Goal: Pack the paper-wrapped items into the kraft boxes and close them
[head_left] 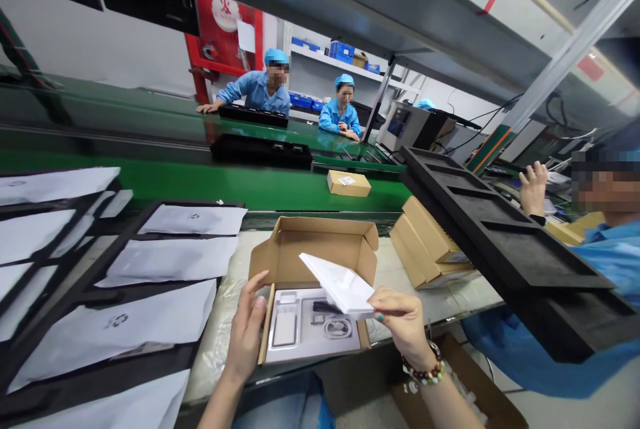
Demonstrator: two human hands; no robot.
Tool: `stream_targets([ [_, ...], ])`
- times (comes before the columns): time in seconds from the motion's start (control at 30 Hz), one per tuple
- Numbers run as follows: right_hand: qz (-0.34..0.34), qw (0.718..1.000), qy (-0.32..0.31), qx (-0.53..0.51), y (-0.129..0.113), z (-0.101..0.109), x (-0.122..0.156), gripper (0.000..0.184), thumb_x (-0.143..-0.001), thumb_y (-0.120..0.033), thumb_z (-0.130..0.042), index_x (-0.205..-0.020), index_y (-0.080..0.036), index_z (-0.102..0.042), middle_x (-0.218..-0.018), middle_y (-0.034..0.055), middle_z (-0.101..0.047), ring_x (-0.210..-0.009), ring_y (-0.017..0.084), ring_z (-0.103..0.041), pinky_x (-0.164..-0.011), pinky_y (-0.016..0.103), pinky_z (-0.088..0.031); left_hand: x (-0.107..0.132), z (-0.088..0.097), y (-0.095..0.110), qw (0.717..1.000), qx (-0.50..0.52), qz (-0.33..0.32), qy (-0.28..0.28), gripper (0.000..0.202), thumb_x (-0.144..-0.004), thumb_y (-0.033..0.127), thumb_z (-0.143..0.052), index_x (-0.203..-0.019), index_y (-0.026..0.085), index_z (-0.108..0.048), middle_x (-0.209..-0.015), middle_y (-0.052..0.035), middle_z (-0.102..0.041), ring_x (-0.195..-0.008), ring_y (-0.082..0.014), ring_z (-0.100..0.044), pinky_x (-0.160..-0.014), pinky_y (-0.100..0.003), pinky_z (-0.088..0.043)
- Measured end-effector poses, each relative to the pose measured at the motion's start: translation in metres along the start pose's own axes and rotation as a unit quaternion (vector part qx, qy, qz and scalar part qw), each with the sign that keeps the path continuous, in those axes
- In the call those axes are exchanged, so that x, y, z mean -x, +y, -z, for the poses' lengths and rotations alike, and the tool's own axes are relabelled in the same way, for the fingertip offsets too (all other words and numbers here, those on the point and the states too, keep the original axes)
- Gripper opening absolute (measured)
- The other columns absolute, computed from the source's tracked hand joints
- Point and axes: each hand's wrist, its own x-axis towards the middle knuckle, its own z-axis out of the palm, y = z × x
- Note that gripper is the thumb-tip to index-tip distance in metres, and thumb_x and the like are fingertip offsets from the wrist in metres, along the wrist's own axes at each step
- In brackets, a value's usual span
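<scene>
An open cardboard box [320, 242] stands on the bench in front of me, its lid tipped back. Inside lies a white tray [305, 349] with shaped recesses. A white rectangular piece [285, 329], a coiled white cable [337, 328] and a dark item [326, 307], partly covered, sit in them. My left hand [246, 332] grips the box at its left wall, thumb and fingers curved by the edge. Between the thumb and fingers of my right hand [400, 315] is a thin flat white piece [340, 283], tilted above the tray; I cannot tell whether it is a booklet or a cover.
White pouches [180, 259] lie in black foam trays at left. A closed carton [349, 183] rests on the green conveyor [280, 182]. More cartons [425, 242] and a slanted black foam tray [500, 229] are at right. Co-workers in blue [257, 85] sit across and at right.
</scene>
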Motion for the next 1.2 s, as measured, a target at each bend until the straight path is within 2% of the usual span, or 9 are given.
stream_targets([
  [0.13, 0.024, 0.991, -0.110, 0.074, -0.007, -0.021, 0.007, 0.025, -0.091, -0.014, -0.067, -0.105, -0.032, -0.077, -0.092, -0.0005, -0.078, -0.083, 0.017, -0.072, -0.077, 0.031, -0.054, -0.001, -0.001, 0.002, 1.000, -0.015, 0.001, 0.009, 0.050, -0.097, 0.052, -0.043, -0.139, 0.026, -0.050, -0.128, -0.0079, -0.060, -0.119, -0.0278, -0.056, -0.103, -0.043, -0.045],
  [0.3, 0.035, 0.940, -0.209, 0.267, 0.001, -0.048, 0.031, 0.031, -0.096, -0.012, -0.059, -0.115, -0.034, -0.071, -0.103, -0.0051, -0.076, -0.088, 0.015, -0.070, -0.078, 0.031, -0.048, 0.002, 0.000, 0.005, 1.000, -0.006, -0.012, 0.006, 0.044, -0.100, 0.048, -0.040, -0.139, 0.028, -0.049, -0.142, -0.0061, -0.052, -0.131, -0.0272, -0.047, -0.114, -0.045, -0.033],
  [0.53, 0.007, 0.910, -0.301, 0.285, 0.003, -0.048, 0.031, 0.035, -0.101, -0.016, -0.049, -0.126, -0.035, -0.063, -0.116, -0.0056, -0.072, -0.099, 0.015, -0.067, -0.086, 0.030, -0.048, -0.001, -0.004, 0.010, 1.000, -0.007, -0.024, 0.012, 0.043, -0.101, 0.045, -0.039, -0.138, 0.026, -0.050, -0.137, -0.0087, -0.056, -0.127, -0.0267, -0.052, -0.106, -0.044, -0.043],
  [0.67, 0.032, 0.874, -0.340, 0.347, 0.001, -0.048, 0.038, 0.038, -0.104, -0.016, -0.040, -0.135, -0.031, -0.055, -0.118, -0.0022, -0.070, -0.098, 0.018, -0.065, -0.084, 0.032, -0.050, 0.025, 0.001, 0.031, 0.992, -0.077, -0.070, 0.077, 0.034, -0.100, 0.039, -0.042, -0.125, 0.024, -0.060, -0.133, -0.0107, -0.058, -0.125, -0.0276, -0.054, -0.102, -0.044, -0.048],
  [0.77, 0.118, 0.839, -0.339, 0.408, 0.019, -0.042, 0.046, 0.040, -0.104, -0.019, -0.043, -0.143, -0.027, -0.048, -0.125, 0.0008, -0.068, -0.104, 0.019, -0.064, -0.084, 0.032, -0.051, 0.066, 0.033, 0.055, 0.972, -0.165, -0.115, 0.119, 0.023, -0.099, 0.027, -0.047, -0.116, 0.027, -0.062, -0.137, -0.0092, -0.053, -0.127, -0.0249, -0.053, -0.102, -0.041, -0.049],
  [0.87, 0.207, 0.809, -0.320, 0.448, 0.047, -0.029, 0.040, 0.042, -0.103, -0.018, -0.046, -0.144, -0.025, -0.048, -0.126, 0.0016, -0.068, -0.110, 0.021, -0.063, -0.089, 0.034, -0.051, 0.096, 0.094, 0.081, 0.932, -0.326, -0.156, 0.036, 0.041, -0.095, 0.011, -0.043, -0.128, 0.032, -0.057, -0.143, -0.0052, -0.052, -0.135, -0.0217, -0.046, -0.114, -0.043, -0.040],
  [1.03, 0.230, 0.790, -0.314, 0.473, 0.081, -0.017, -0.006, 0.039, -0.103, -0.019, -0.043, -0.139, -0.029, -0.054, -0.123, 0.0017, -0.068, -0.103, 0.020, -0.066, -0.085, 0.033, -0.051, 0.083, 0.203, 0.101, 0.832, -0.515, 0.089, -0.186, 0.088, -0.072, 0.000, -0.057, -0.153, 0.016, -0.030, -0.162, -0.0144, -0.030, -0.152, -0.0284, -0.019, -0.121, -0.046, -0.028],
  [1.13, 0.223, 0.797, -0.292, 0.479, 0.088, -0.022, -0.027, 0.038, -0.102, -0.021, -0.044, -0.137, -0.029, -0.056, -0.124, 0.0022, -0.068, -0.105, 0.020, -0.065, -0.084, 0.033, -0.051, 0.064, 0.226, 0.097, 0.747, -0.605, 0.118, -0.250, 0.104, -0.049, -0.001, -0.078, -0.146, 0.013, -0.041, -0.153, -0.0231, -0.042, -0.147, -0.0382, -0.029, -0.120, -0.055, -0.023],
  [1.2, 0.232, 0.802, -0.272, 0.480, 0.091, -0.025, -0.032, 0.037, -0.102, -0.022, -0.045, -0.137, -0.028, -0.057, -0.123, 0.0025, -0.069, -0.103, 0.019, -0.066, -0.082, 0.033, -0.051, 0.057, 0.226, 0.096, 0.723, -0.638, 0.084, -0.251, 0.104, -0.037, -0.004, -0.082, -0.134, 0.013, -0.051, -0.144, -0.0257, -0.052, -0.141, -0.0414, -0.038, -0.119, -0.061, -0.016],
])
